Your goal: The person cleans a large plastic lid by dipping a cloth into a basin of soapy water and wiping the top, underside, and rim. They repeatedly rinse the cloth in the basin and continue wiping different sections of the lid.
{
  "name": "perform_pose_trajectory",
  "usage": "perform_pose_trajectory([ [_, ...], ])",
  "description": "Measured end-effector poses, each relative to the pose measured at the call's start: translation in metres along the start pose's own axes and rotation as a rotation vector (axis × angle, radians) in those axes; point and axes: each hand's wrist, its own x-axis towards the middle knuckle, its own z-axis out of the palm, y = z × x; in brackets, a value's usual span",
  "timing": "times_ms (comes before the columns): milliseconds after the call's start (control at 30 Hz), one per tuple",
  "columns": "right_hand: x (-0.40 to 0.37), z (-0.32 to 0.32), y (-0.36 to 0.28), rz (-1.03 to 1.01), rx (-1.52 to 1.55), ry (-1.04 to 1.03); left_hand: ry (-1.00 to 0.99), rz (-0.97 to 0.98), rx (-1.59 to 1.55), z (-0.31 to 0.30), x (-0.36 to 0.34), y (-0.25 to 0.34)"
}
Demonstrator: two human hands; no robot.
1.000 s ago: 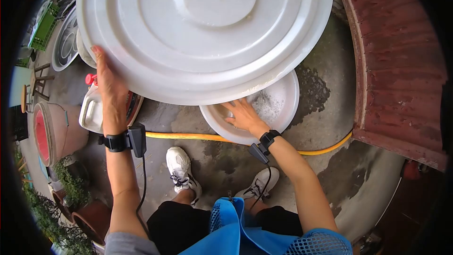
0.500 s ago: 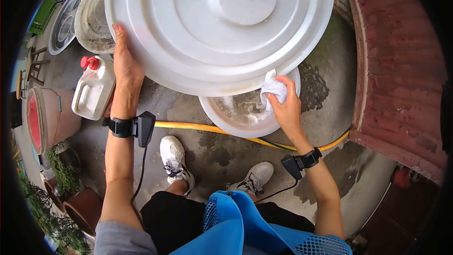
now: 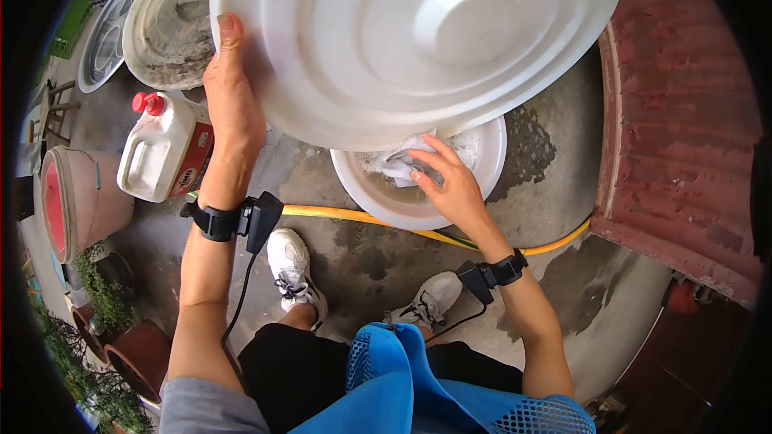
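Observation:
A large round white plastic lid (image 3: 338,56) with ringed ridges fills the upper middle of the view, tilted. My left hand (image 3: 233,100) grips its left edge, thumb on the face toward me; the other fingers are hidden behind it. Below the lid's near edge, my right hand (image 3: 450,181) holds a crumpled white cloth (image 3: 400,165) between thumb and fingers. Under that hand a white basin (image 3: 358,185) of sudsy, cloudy water stands on the ground, partly covered by the lid.
A white jug (image 3: 157,149) with a red cap stands left, near a pink-and-white bucket (image 3: 96,193). A yellow hose (image 3: 346,213) crosses the ground before my shoes. A red corrugated metal sheet (image 3: 683,112) rises at right. Potted plants (image 3: 104,297) line the lower left.
The lid has shifted right and tilted more, with my left hand moving along. My right hand has moved left with the cloth, away from the lid's edge and over the basin.

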Motion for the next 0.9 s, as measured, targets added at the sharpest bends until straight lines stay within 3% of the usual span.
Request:
perform_pose_trajectory([
  [67,-0.010,-0.034,0.018,0.147,0.202,0.091,-0.008,0.009,0.038,0.003,-0.003,0.003],
  [100,-0.015,-0.053,0.028,0.203,0.336,0.140,0.014,0.101,0.060,0.010,-0.007,0.004],
  [167,-0.026,-0.102,0.013,0.362,0.776,0.354,0.040,0.192,0.080,0.021,-0.015,0.007],
  [233,-0.038,-0.152,0.009,0.288,1.134,0.479,-0.045,0.349,0.152,0.028,-0.024,0.012],
  [367,-0.060,-0.229,-0.005,0.141,1.505,0.630,-0.354,0.714,0.097,0.034,-0.028,0.013],
  [400,-0.062,-0.242,-0.009,0.228,1.551,0.796,-0.427,0.821,0.125,0.037,-0.028,0.018],
  [433,-0.069,-0.250,-0.011,0.226,1.557,0.810,-0.611,0.835,0.162,0.036,-0.024,0.022],
  [500,-0.086,-0.259,-0.014,0.231,1.546,0.809,-0.755,0.906,0.226,0.041,-0.033,0.035],
  [633,-0.119,-0.248,-0.025,0.221,1.473,0.806,-0.895,0.949,0.242,0.037,-0.034,0.035],
  [800,-0.149,-0.227,-0.034,0.237,1.389,0.823,-0.921,0.869,0.327,0.032,-0.038,0.033],
  [900,-0.162,-0.219,-0.035,0.248,1.352,0.822,-0.888,0.944,0.382,0.038,-0.040,0.030],
])
